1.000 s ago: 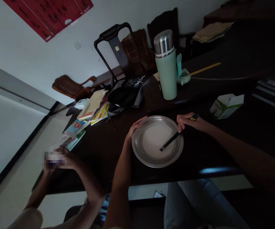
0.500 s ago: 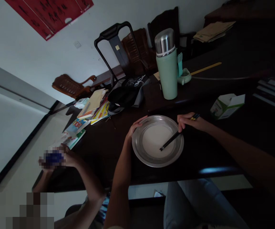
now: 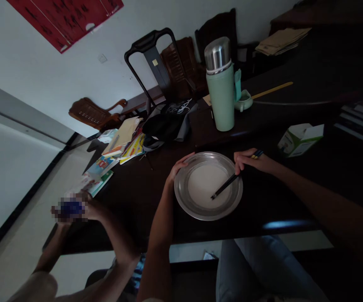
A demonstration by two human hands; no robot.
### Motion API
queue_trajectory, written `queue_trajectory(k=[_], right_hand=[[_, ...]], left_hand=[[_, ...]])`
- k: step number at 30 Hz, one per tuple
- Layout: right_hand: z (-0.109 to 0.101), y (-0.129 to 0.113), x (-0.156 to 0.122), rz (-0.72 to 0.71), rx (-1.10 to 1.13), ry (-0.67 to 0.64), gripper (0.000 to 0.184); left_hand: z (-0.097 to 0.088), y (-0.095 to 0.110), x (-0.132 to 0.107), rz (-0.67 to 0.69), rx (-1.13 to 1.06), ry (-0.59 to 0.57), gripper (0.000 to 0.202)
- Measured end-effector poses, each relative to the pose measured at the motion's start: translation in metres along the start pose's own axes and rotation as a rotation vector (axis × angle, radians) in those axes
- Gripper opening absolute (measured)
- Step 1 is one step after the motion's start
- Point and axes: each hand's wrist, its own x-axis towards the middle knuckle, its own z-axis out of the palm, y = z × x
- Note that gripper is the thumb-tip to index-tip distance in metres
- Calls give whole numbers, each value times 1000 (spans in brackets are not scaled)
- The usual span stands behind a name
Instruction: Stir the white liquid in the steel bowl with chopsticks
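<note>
A round metal plate (image 3: 184, 201) with a pale white layer in its middle lies on the dark table (image 3: 137, 201) in front of me. My left hand (image 3: 177, 167) rests on the plate's left rim, fingers curled over the edge. My right hand (image 3: 250, 160) is closed on a pair of dark chopsticks (image 3: 224, 186) at the plate's right rim. The chopstick tips touch the white layer near the plate's centre.
A green thermos (image 3: 220, 88) with a steel cap stands behind the plate, a small white-green carton (image 3: 299, 139) at right. Books and papers (image 3: 118, 147) and a black bag (image 3: 165, 123) lie at left. Another person's hands (image 3: 83, 207) hold a small item at lower left.
The view has shifted very slightly. My hands, the plate and the chopsticks have stayed in place. The other person's hands moved a little at lower left.
</note>
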Motion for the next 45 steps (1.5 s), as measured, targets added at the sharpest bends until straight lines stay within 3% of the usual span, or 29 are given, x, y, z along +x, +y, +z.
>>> queue_trajectory(k=[7, 15, 22, 29, 36, 43, 45], right_hand=[[-9, 2, 2, -23, -44, 110, 47], [2, -4, -2, -33, -32, -21, 44], [-12, -1, 2, -37, -30, 116, 48], [-2, -3, -1, -5, -30, -54, 45], [-11, -3, 2, -7, -73, 113, 48], [-1, -5, -1, -9, -42, -42, 45], [0, -3, 0, -16, -69, -33, 43]], left_hand=[[-2, 0, 1, 6, 12, -2, 60], [-1, 0, 0, 23, 23, -12, 60], [-1, 2, 1, 14, 28, -16, 61], [-2, 0, 2, 7, 27, -3, 62], [-3, -1, 3, -1, 32, -3, 62], [0, 1, 1, -1, 35, -7, 61], [0, 2, 1, 5, 33, -10, 60]])
